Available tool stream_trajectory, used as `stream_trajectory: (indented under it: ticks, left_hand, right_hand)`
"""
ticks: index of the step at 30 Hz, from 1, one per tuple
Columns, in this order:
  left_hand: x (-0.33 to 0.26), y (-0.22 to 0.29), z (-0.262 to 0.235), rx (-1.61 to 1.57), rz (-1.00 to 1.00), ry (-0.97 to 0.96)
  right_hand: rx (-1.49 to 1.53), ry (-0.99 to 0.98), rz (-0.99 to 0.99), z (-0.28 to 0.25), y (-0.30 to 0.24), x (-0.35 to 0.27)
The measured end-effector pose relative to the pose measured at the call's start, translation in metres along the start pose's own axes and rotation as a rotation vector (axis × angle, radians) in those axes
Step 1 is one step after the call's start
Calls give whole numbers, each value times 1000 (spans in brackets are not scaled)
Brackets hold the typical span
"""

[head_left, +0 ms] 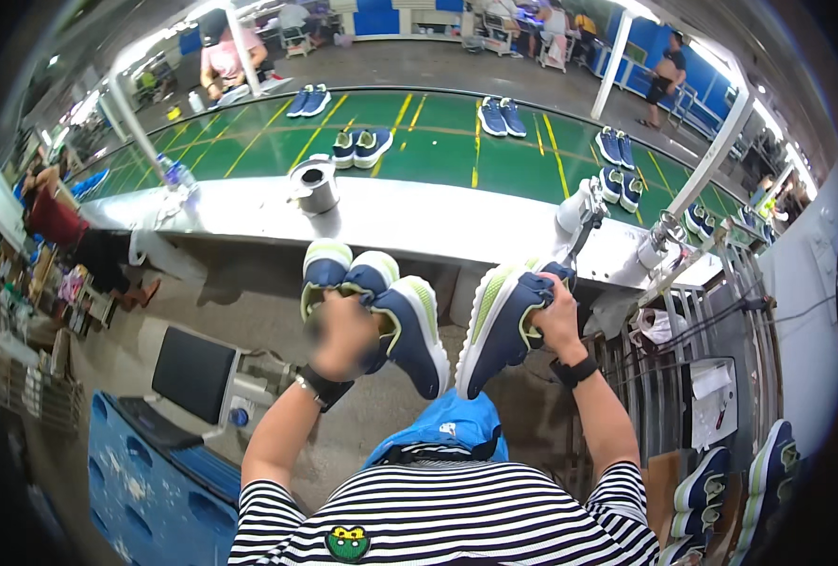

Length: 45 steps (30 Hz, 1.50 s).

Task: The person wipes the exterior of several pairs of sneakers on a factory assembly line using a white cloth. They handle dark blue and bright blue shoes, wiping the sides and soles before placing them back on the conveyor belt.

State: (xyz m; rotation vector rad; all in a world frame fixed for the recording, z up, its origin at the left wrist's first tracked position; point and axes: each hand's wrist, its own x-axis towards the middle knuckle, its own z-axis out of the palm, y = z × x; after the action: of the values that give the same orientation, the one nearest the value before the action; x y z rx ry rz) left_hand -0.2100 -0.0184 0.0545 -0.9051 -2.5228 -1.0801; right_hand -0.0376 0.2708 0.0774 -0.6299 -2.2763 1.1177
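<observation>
head view: the left hand point(341, 332) is wrapped around 3 navy shoes with pale green soles point(372, 300), raised before the steel desk point(419, 219). the right hand point(558, 316) grips 1 more navy shoe point(502, 325), just beside them, sole outward.

Dark blank screen point(192, 374) lower left, by blue table; white paper sheet point(711, 406) right, on rack.

Green conveyor belt point(438, 151) carrying pairs of navy shoes point(360, 147), steel bench point(419, 222) along its near edge, metal cup point(315, 187) on the bench, white spray bottle point(577, 209) toward its right end, shoes racked point(721, 491) at lower right, black chair point(192, 375) on the floor
</observation>
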Motion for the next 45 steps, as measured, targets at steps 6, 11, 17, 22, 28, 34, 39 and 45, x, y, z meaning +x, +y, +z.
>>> stream_trajectory:
  ticks: [6, 11, 17, 22, 28, 34, 39, 45]
  left_hand:
    - [167, -55, 116, 64, -97, -65]
    - [259, -77, 180, 232, -237, -167]
    - [332, -118, 263, 323, -512, -491]
    - [378, -188, 275, 32, -394, -909]
    - [390, -233, 225, -260, -340, -712]
    - [402, -201, 227, 125, -262, -877]
    - [376, -202, 263, 414, -300, -796]
    - [341, -194, 166, -22, -135, -467]
  right_hand:
    - [-149, -69, 27, 51, 61, 181]
    - [-434, -189, 53, 95, 101, 310]
    - [-771, -362, 290, 184, 146, 394]
    - [-601, -450, 349, 214, 165, 411]
    - [-383, -440, 101, 166, 180, 412]
    - [-464, -467, 108, 176, 173, 412]
    - [-622, -585, 118, 181, 162, 414]
    - [-266, -276, -50, 175, 107, 402]
